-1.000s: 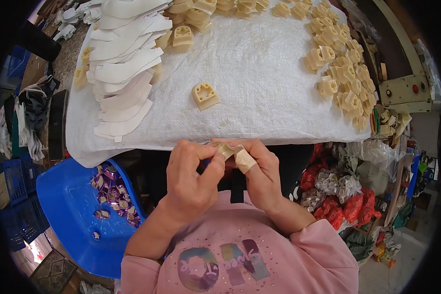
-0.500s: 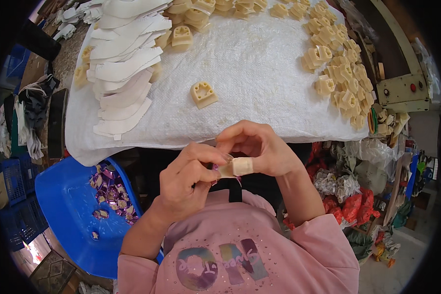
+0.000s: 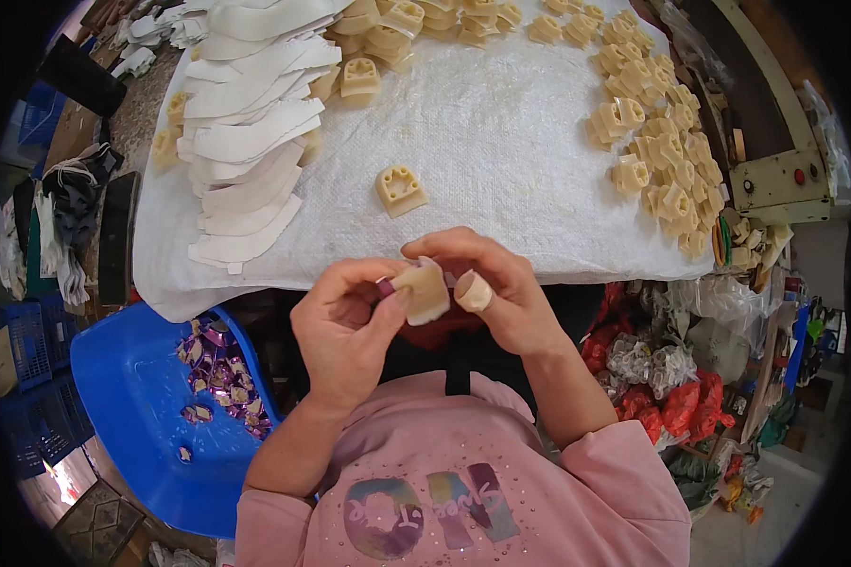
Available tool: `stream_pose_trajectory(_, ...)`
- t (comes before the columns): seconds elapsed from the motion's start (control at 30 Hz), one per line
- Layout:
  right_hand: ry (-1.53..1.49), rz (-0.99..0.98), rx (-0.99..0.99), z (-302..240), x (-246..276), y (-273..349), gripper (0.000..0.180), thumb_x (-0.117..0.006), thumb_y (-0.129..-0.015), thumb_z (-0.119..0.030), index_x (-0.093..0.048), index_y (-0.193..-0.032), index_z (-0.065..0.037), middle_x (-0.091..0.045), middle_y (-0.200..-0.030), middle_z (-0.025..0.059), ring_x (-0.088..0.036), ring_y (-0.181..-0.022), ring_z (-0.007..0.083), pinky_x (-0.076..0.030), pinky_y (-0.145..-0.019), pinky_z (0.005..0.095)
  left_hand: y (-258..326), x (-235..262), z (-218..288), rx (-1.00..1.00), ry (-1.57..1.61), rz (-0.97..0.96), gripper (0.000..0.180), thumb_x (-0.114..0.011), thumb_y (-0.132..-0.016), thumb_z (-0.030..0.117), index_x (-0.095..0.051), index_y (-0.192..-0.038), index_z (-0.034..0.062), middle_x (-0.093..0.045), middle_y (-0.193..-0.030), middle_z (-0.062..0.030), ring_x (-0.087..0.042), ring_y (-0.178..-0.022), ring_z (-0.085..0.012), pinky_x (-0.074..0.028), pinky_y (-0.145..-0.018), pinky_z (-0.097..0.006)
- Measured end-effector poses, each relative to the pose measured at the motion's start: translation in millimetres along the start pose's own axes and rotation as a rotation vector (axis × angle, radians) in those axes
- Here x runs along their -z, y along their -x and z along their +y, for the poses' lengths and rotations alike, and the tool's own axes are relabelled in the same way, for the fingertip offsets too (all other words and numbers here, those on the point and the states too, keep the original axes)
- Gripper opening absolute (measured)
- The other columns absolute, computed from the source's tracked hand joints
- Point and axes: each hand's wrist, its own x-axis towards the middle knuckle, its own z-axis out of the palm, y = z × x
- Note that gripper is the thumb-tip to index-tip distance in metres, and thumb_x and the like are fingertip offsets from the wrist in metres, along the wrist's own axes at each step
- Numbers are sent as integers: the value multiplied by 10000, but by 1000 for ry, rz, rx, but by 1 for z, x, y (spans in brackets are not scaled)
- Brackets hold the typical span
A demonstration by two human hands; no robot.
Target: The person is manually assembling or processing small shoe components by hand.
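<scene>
My left hand (image 3: 336,326) pinches a small cream-coloured piece (image 3: 425,293) with a pale, rough edge, and a bit of shiny purple shows at its left end. My right hand (image 3: 515,302) curls its fingers over the far edge of the same piece; its thumb, wrapped in a cream finger cover (image 3: 473,291), stands a little apart from it. What lies behind the piece, between the right fingers, is mostly hidden. Just beyond my hands, on the white woven sheet (image 3: 501,170), lies one cream moulded block (image 3: 400,191) with holes in its face.
Overlapping white curved sheets (image 3: 246,142) line the table's left side. Many cream blocks (image 3: 676,161) are heaped at the right, with more at the back. A blue basin (image 3: 132,406) at lower left holds shiny purple pieces (image 3: 222,373). Red and clear plastic bags (image 3: 681,402) lie at right.
The piece has been turned so its broad cream face shows, and it is higher, nearer the table edge. My right thumb has moved off to the right of it.
</scene>
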Motion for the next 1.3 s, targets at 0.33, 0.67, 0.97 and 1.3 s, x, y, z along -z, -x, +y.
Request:
stream_pose_trajectory(0.33,393,176,212,-7,-14,-1,233,-558,-726,14,-545,-953,-38,-523,-943,104,-449,-880,269,-377,-796,337,-2,-4,-1,33,-12,-67,99,-637,-840,-13,-581,-909,-55,-625,-995,-136,-609,-868,-130,-518,-759,-252)
stream_pose_trajectory(0.67,518,121,304,-13,-10,1,164,-662,-819,-188,-564,-853,-61,-513,-889,48,-454,-870,204,-369,-825,321,-3,0,-5,-341,-564,-121,134,-689,-822,134,-630,-856,19,-604,-991,-160,-597,-789,-193,-470,-674,-284)
stream_pose_trajectory(0.97,82,-38,-131,-28,8,-4,457,-745,-742,-103,-553,-1147,-13,-631,-1045,70,-589,-946,176,-475,-833,325,-4,12,-2,-632,-675,-223,213,-724,-662,-4,-697,-841,110,-531,-1080,-130,-488,-1007,-267,-442,-728,-335)
stream_pose_trajectory(1.3,421,9,417,-13,-8,-5,492,-763,-690,-79,-573,-1144,-82,-621,-913,65,-571,-793,215,-478,-683,312,0,8,-2,239,5,-419,571,-396,-949,303,-253,-1387,-36,-456,-1240,-146,-493,-1027,-166,-382,-903,-274)
